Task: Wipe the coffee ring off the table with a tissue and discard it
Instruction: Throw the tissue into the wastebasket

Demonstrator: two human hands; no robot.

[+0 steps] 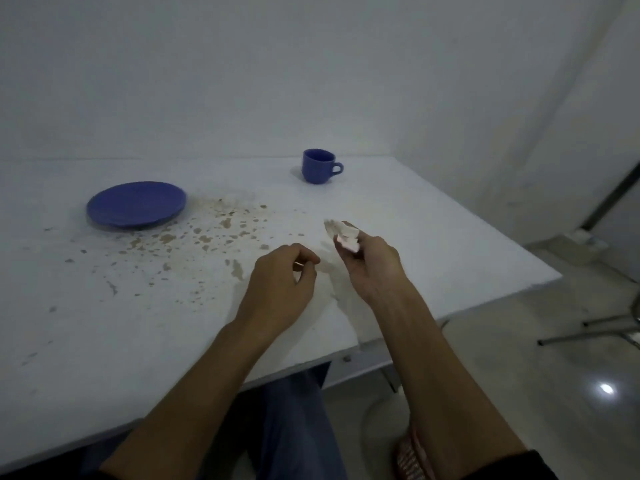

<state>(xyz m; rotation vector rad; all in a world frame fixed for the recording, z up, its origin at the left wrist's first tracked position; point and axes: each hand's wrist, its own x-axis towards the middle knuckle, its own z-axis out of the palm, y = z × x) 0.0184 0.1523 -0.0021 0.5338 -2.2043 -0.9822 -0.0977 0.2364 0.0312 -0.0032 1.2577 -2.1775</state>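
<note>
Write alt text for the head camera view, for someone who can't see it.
A person's right hand holds a crumpled tissue above a white table spattered with brown coffee stains, while the left hand hovers loosely curled beside it. A blue saucer and a blue cup stand farther back.

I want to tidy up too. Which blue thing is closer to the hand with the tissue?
The blue cup. It stands beyond the right hand holding the tissue, while the blue plate lies far off to the left.
</note>
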